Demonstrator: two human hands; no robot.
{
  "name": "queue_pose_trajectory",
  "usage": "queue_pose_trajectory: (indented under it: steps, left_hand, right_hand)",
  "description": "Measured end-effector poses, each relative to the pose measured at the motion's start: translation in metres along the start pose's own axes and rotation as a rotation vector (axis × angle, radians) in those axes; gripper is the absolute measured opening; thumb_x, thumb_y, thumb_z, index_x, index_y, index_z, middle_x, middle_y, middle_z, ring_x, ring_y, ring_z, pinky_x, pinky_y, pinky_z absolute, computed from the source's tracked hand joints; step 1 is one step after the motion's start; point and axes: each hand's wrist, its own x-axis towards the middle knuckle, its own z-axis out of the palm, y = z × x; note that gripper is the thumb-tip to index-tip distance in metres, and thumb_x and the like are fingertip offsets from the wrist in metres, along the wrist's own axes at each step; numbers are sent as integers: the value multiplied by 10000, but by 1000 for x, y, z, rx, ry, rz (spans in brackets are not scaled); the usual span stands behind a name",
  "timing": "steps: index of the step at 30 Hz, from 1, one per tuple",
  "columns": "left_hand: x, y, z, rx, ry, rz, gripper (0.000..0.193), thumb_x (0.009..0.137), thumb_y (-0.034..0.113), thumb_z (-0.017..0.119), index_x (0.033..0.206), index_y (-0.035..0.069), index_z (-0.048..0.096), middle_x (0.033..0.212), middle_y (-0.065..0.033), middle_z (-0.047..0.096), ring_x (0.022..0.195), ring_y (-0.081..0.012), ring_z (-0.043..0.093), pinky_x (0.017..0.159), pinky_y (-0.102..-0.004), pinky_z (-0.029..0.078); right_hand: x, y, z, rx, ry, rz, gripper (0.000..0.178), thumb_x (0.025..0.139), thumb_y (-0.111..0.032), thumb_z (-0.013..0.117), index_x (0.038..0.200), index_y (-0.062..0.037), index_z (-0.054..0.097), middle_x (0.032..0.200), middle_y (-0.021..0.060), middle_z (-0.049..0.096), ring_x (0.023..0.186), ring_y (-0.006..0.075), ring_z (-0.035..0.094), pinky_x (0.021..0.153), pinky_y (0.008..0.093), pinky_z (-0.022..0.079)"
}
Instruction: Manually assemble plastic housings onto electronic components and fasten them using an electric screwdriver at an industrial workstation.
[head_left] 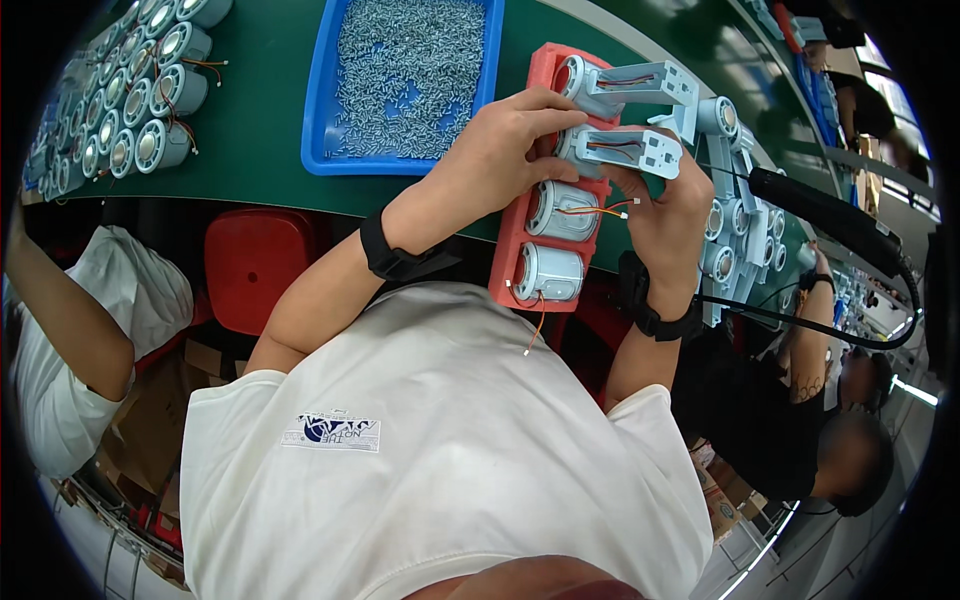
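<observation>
A red foam holder (510, 245) carries a row of white cylindrical motors. The two nearer ones, a motor (562, 212) and another (552, 273), have loose coloured wires and no bracket. On the far two sit light-blue brackets, one bracket (640, 82) at the far end and a second bracket (645, 152) closer to me. My left hand (510, 145) pinches the round end of the motor under the second bracket, thumb and finger on either side. Around that bracket's outer end my right hand (665, 200) is closed, its thumb beneath; some fingertips are hidden.
A blue tray (312, 120) of small screws stands on the green table (255, 110). Rows of motors (160, 145) fill the far left. A black electric screwdriver (825, 215) with a cable hangs right of my right hand, near stacked assembled units (735, 225). Co-workers sit on both sides.
</observation>
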Motion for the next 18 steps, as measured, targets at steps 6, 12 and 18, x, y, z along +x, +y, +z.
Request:
queue_pose_trajectory:
  steps: [6, 12, 18]
  left_hand:
    - [0, -1, 0, 13, -3, 4, 488, 736, 86, 852, 1194, 18, 696, 1208, -98, 667, 945, -275, 693, 798, -358, 594]
    - [-1, -3, 1, 53, 22, 32, 484, 742, 92, 850, 1197, 28, 700, 1197, -89, 673, 944, -260, 700, 791, -352, 600]
    - [0, 2, -1, -7, 6, 2, 481, 718, 54, 849, 1164, -16, 682, 1178, -112, 653, 923, -293, 683, 801, -371, 579]
  right_hand:
    - [2, -15, -4, -99, 15, 91, 313, 736, 94, 787, 1024, 5, 704, 942, 125, 727, 830, 301, 713, 721, 346, 546]
    - [8, -6, -8, -60, -79, 86, 290, 747, 65, 793, 1016, 2, 707, 941, 124, 719, 822, 298, 708, 714, 341, 543]
    - [13, -11, -12, -107, -172, 113, 284, 755, 43, 797, 1022, 3, 709, 938, 112, 717, 821, 273, 707, 703, 339, 539]
